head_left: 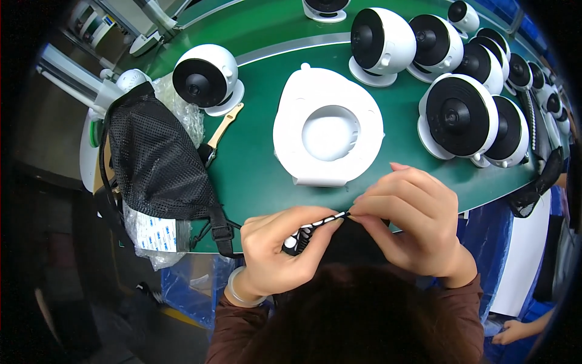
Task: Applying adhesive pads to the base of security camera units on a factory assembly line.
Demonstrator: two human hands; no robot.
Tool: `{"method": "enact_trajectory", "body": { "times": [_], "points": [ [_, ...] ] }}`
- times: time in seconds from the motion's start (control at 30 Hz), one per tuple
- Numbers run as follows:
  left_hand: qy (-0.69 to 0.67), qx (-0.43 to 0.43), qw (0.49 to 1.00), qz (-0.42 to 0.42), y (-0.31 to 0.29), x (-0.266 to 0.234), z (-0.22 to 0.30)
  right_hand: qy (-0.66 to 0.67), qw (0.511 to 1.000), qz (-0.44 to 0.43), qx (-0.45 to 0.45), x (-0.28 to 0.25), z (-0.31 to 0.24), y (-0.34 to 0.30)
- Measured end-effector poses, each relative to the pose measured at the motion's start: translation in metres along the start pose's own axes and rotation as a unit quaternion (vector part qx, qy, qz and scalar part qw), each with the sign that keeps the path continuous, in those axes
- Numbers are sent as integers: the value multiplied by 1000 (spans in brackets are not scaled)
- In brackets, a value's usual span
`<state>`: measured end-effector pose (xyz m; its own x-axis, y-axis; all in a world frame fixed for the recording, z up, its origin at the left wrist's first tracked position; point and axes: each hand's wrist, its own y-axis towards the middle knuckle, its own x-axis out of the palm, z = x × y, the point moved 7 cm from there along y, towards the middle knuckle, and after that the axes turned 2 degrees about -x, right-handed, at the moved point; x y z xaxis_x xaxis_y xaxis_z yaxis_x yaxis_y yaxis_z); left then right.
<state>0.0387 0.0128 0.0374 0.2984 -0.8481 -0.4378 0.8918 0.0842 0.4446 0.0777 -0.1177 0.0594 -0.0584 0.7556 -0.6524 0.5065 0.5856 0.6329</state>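
Observation:
Close to the table's near edge, my left hand (285,242) is closed round a narrow black strip with white oval spots (316,225), which sticks out between thumb and forefinger. The thumb and forefinger of my right hand (418,221) pinch the strip's tip; whether a small piece is coming off there is too small to tell. Just beyond both hands a rounded white plastic housing (291,133) lies on the green table (254,145). A round opening in its middle shows a white hollow inside.
Several white ball-shaped devices with black fronts (461,115) crowd the right side. Another such device (206,76) stands back left, by a brush with a wooden handle (225,125). A black mesh bag (157,158) and bubble wrap (176,100) lie left. Another person's hand (512,332) shows lower right.

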Motion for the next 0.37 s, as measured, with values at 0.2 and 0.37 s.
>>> {"method": "enact_trajectory", "body": {
  "times": [0.2,0.37],
  "points": [
    [5,-76,996,45,-4,-8,-17,-118,984,0,-130,1,-25,-3],
    [-21,-28,999,14,-7,-3,-17,107,988,47,102,-16,-1,16]
  ]
}}
